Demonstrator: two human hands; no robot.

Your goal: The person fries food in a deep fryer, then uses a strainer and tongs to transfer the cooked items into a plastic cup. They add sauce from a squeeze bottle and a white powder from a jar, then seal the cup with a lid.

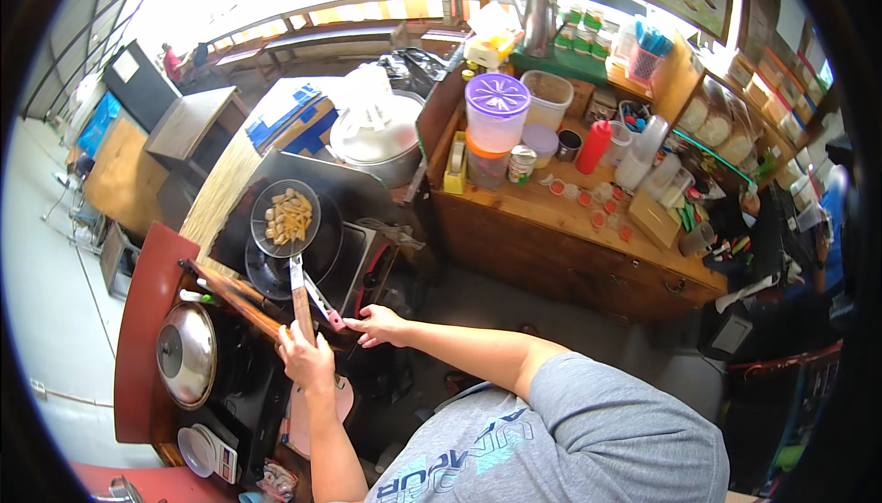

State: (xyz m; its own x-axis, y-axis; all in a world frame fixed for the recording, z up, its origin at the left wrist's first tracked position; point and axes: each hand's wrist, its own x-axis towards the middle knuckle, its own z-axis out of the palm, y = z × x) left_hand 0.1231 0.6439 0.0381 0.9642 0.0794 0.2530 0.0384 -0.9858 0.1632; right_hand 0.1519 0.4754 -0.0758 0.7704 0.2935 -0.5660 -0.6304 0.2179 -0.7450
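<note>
My left hand (308,360) grips the wooden handle of a wire-mesh skimmer (255,235). Its basket is held over a dark frying pan (265,275) and carries French fries (296,217) and pale chunks of food (279,234). The pan sits on a stove (353,262) with red trim along its front. Beside the skimmer handle is a pair of tongs (318,300) with pink grip ends. My right hand (382,326) has its fingers spread near that pink end; whether they touch it cannot be seen.
A domed metal lid (196,344), a white kitchen scale (226,458) and a pink cutting board (310,420) are at my left. Dark metal splash panels (331,173) stand behind the pan. A large lidded pot (396,165) and a wooden counter (530,207) with containers stand to the right.
</note>
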